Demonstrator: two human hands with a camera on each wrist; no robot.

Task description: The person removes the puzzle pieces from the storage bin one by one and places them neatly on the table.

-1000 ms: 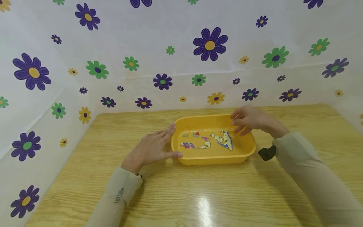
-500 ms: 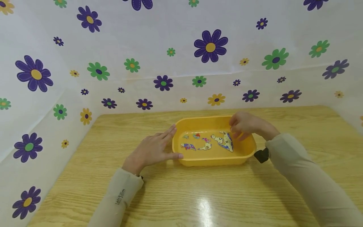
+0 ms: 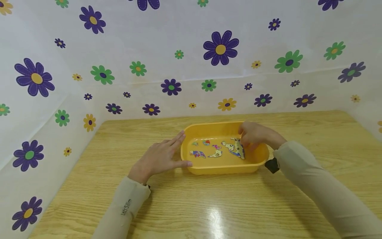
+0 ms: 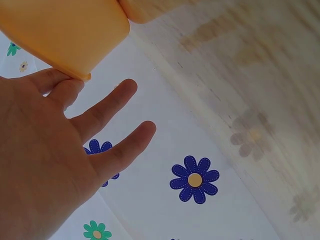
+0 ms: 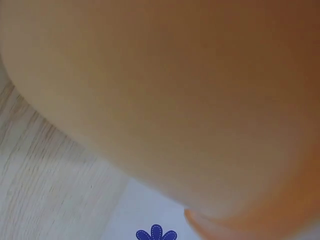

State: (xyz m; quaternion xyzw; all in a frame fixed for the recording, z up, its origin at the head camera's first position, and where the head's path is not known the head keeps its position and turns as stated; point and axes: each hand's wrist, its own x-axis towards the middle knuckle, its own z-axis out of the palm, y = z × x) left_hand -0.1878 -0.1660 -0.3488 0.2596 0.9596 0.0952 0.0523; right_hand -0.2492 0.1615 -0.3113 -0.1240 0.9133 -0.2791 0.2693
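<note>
A yellow plastic tub (image 3: 223, 168) sits on the wooden table. My left hand (image 3: 159, 157) lies along its left end, straight fingers and thumb touching the rim; in the left wrist view, two fingers (image 4: 107, 106) stretch free beside the tub wall. Over the tub's right end, my right hand (image 3: 253, 134) reaches inside with bent fingers, right beside a large cream-and-blue flat cut-out piece (image 3: 239, 149). I cannot tell whether it holds anything. Further left on the tub floor lie a cream piece (image 3: 216, 153), a blue-and-red piece (image 3: 197, 153) and smaller coloured ones (image 3: 206, 142).
The wood-grain table (image 3: 191, 205) extends around the tub on all sides. A white flower-printed sheet (image 3: 191, 66) stands behind it and along the left side. A dark object (image 3: 272, 165) hangs at my right wrist, near the tub's right corner.
My right hand has moved left and lower into the tub, its fingers bending further towards the large cut-out piece. The left hand and the tub have stayed in place.
</note>
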